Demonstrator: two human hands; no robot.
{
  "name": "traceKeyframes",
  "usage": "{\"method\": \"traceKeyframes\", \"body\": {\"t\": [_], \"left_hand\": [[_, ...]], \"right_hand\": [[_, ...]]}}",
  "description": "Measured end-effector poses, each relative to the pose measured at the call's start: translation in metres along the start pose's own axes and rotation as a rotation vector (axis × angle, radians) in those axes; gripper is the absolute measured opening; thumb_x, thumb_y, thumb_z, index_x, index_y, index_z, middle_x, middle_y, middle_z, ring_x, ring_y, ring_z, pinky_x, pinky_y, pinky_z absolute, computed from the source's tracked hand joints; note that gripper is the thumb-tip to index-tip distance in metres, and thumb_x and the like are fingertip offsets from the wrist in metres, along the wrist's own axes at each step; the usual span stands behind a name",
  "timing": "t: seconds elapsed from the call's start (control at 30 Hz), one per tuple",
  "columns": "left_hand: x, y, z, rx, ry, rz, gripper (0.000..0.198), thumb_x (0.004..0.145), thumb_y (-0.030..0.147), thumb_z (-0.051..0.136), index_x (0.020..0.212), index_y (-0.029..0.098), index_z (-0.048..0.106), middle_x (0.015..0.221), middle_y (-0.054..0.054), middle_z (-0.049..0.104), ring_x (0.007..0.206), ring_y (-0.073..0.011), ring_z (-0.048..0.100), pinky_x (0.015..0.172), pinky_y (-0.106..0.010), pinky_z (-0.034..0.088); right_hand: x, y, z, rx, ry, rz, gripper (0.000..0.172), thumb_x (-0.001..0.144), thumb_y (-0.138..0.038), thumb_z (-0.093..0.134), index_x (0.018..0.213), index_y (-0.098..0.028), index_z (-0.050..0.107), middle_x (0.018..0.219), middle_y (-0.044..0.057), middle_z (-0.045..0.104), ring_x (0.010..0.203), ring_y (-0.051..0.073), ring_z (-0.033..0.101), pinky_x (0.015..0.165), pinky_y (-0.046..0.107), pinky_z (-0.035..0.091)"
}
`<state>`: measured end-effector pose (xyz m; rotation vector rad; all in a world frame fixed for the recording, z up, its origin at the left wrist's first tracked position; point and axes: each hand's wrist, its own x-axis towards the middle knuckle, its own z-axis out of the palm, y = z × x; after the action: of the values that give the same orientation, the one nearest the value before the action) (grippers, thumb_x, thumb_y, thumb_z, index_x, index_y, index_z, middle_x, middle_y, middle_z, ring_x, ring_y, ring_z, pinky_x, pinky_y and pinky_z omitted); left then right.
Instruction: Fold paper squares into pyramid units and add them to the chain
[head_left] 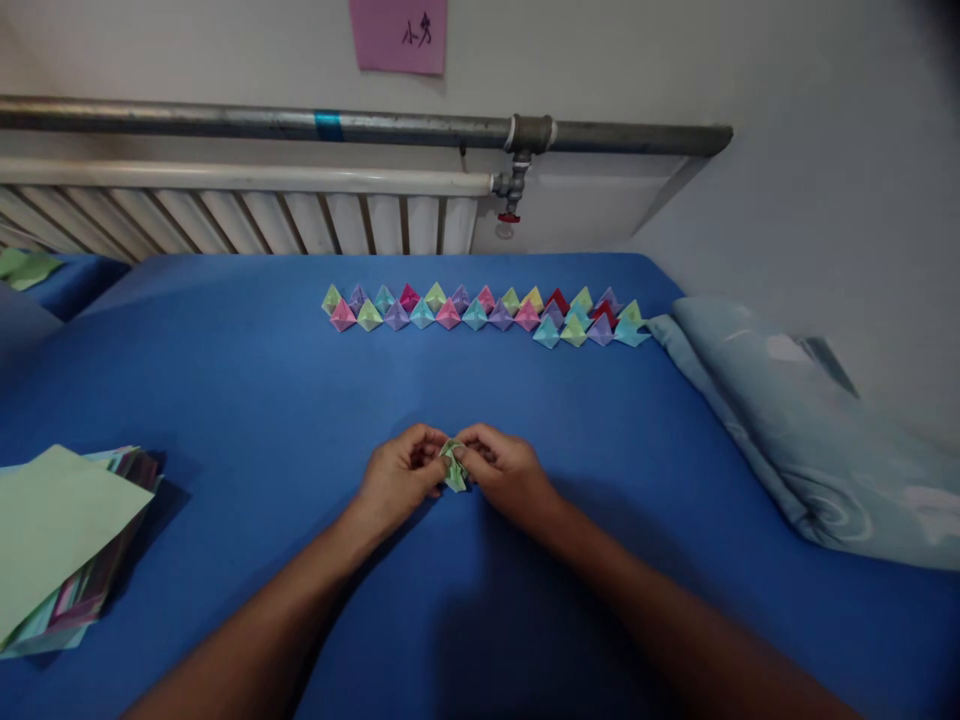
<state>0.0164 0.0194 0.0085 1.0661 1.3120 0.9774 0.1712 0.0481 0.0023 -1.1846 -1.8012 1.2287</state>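
A small folded piece of light green paper (454, 468) is held between both hands, near the middle of the view. My left hand (397, 475) grips its left side, thumb in front and fingers curled behind. On the other side my right hand (510, 468) pinches it with thumb and fingers. The paper's top edges look partly spread; its exact folds are too small to make out. Beyond the hands, folded paper pieces (448, 314) in pink, green, purple, blue, yellow and red stand in close rows.
A stack of coloured paper sheets (67, 530) lies at the left on the blue surface (247, 400). A rolled light blue blanket (795, 430) lies along the right side. At the back are a white radiator (285, 225), a metal pipe (225, 120) and a red-handled valve (508, 217).
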Motion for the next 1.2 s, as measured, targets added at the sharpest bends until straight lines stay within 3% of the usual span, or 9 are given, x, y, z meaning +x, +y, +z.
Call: {"method": "traceKeyframes", "body": {"t": [0.23, 0.5, 1.2], "left_hand": [[-0.0030, -0.0015, 0.0010, 0.260, 0.051, 0.090, 0.018, 0.079, 0.035, 0.056, 0.080, 0.018, 0.062, 0.063, 0.001, 0.061, 0.053, -0.0106, 0.054, 0.049, -0.022, 0.042], [-0.0021, 0.0032, 0.0001, 0.612, 0.103, 0.240, 0.020, 0.083, 0.027, 0.050, 0.067, 0.018, 0.059, 0.060, 0.002, 0.058, 0.056, -0.0105, 0.050, 0.056, -0.023, 0.036], [-0.0006, 0.0000, 0.0044, 0.583, 0.170, 0.242, 0.016, 0.080, 0.022, 0.049, 0.067, 0.019, 0.058, 0.059, 0.003, 0.058, 0.053, -0.0092, 0.048, 0.054, -0.022, 0.034]], "right_hand": [[0.0015, -0.0013, 0.0026, -0.170, 0.011, -0.044, 0.012, 0.080, -0.017, 0.053, 0.071, -0.020, 0.060, 0.056, -0.005, 0.053, 0.051, 0.009, 0.045, 0.051, 0.020, 0.033], [0.0008, -0.0040, 0.0047, -0.292, 0.014, -0.104, 0.013, 0.083, -0.018, 0.051, 0.071, -0.019, 0.057, 0.058, -0.004, 0.053, 0.055, 0.010, 0.046, 0.055, 0.021, 0.034], [0.0018, 0.0038, 0.0072, -0.350, 0.097, -0.275, 0.015, 0.081, -0.015, 0.043, 0.068, -0.021, 0.048, 0.058, -0.003, 0.049, 0.054, 0.011, 0.045, 0.057, 0.023, 0.034]]}}
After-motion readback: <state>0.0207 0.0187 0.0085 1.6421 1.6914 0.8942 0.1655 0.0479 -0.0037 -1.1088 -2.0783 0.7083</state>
